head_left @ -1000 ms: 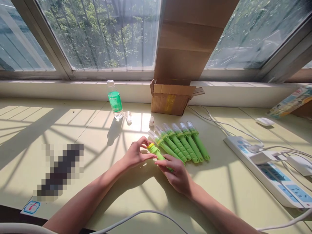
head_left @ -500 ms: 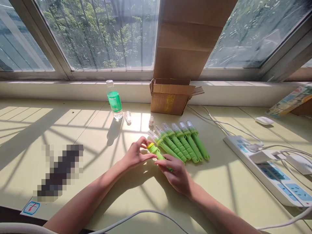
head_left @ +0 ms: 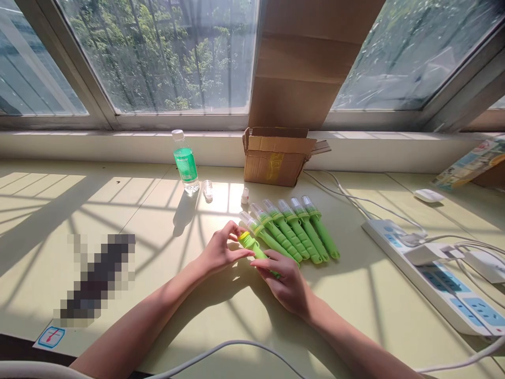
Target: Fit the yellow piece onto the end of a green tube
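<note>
Between my hands is a green torch-like tube (head_left: 252,245) with a yellow rim at its uncapped end. My left hand (head_left: 221,249) is closed around that end, thumb below and fingers at the yellow rim. My right hand (head_left: 284,278) grips the body lower down, and its fingers hide part of it. Just beyond lies a row of several matching green tubes (head_left: 296,231) with clear caps, side by side and slanting. A loose clear cap (head_left: 208,191) sits farther back, left of a small whitish clear piece (head_left: 245,196) that I cannot make out.
A water bottle (head_left: 185,166) with a green label and an open cardboard box (head_left: 274,160) stand toward the window. At right are a power strip (head_left: 430,273) with plugs and cables, and a white mouse-like object (head_left: 428,196). A white cable (head_left: 236,342) crosses the near edge. A blurred dark shape (head_left: 97,279) lies left.
</note>
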`<state>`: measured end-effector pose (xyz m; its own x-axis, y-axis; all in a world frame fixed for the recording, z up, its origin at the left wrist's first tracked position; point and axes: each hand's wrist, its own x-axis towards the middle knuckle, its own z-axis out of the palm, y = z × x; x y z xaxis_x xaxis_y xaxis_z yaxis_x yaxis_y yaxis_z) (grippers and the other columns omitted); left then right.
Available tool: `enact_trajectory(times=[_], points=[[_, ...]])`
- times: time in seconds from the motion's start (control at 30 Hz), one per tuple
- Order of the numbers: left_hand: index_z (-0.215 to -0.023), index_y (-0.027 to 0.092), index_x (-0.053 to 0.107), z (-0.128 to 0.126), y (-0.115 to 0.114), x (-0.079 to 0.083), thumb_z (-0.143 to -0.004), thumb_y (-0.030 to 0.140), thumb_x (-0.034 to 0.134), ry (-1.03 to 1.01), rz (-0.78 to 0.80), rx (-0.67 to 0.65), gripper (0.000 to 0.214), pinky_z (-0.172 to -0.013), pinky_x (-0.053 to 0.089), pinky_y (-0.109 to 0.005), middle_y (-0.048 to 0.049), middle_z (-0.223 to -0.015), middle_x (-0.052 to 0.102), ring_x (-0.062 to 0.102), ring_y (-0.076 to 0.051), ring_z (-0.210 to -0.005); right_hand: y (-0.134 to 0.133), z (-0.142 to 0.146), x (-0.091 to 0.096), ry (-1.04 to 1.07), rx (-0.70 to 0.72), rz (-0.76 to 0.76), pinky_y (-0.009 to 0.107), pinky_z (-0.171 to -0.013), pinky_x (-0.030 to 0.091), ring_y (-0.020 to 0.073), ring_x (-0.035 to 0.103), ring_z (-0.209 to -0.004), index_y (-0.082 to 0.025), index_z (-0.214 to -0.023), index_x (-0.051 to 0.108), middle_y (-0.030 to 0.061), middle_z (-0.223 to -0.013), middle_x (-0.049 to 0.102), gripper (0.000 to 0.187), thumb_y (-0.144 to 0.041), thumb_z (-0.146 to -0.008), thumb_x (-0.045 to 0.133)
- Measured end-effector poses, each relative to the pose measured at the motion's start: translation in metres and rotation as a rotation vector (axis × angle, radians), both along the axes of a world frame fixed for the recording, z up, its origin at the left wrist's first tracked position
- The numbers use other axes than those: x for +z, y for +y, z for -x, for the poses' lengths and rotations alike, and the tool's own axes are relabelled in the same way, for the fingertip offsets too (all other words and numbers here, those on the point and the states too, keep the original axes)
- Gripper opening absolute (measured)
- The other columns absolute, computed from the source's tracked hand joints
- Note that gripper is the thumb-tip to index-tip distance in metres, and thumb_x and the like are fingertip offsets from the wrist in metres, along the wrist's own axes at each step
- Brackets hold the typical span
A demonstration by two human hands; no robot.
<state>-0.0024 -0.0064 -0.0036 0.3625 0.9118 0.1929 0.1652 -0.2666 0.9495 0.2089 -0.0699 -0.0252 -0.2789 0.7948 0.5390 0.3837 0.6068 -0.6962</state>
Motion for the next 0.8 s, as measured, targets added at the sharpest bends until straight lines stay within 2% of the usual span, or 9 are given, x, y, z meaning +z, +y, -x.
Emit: enact_trajectory(times=[0.17,0.47,0.8], points=[[-0.089,0.025,0.052,0.0005,-0.0003,-0.0013,-0.071,0.035,0.092,0.000,-0.018,0.013,0.044,-0.097,0.059,-0.048,-0.0041,-0.104,0.072,0.069,-0.023,-0.097,-0.0006,0.0000,-0.0025,0.007,-0.009,0.015,0.026,-0.055,0.048,0.0173,0.061,-0.065,-0.022,-0.101,0.084,0.0062,-0.081,0.066,0.029,-0.029,-0.106,0.056],[-0.085,0.025,0.054,0.0008,0.0008,-0.0052,-0.068,0.038,0.094,-0.022,-0.033,0.035,0.045,-0.090,0.060,-0.043,-0.0050,-0.103,0.073,0.069,-0.024,-0.097,-0.0008,-0.0004,-0.0037,0.006,-0.011,0.009,0.027,-0.056,0.049,0.0179,0.062,-0.066,-0.022,-0.102,0.084,0.0067,-0.083,0.067,0.028,-0.023,-0.104,0.056],[-0.082,0.024,0.055,0.0019,0.0005,-0.0064,-0.070,0.039,0.095,-0.035,-0.121,0.030,0.044,-0.091,0.058,-0.046,-0.0073,-0.103,0.078,0.072,-0.028,-0.096,-0.0008,-0.0014,0.0022,-0.018,-0.007,-0.015,0.026,-0.054,0.044,0.0152,0.056,-0.061,-0.020,-0.101,0.084,0.0051,-0.080,0.065,0.029,-0.020,-0.104,0.055]])
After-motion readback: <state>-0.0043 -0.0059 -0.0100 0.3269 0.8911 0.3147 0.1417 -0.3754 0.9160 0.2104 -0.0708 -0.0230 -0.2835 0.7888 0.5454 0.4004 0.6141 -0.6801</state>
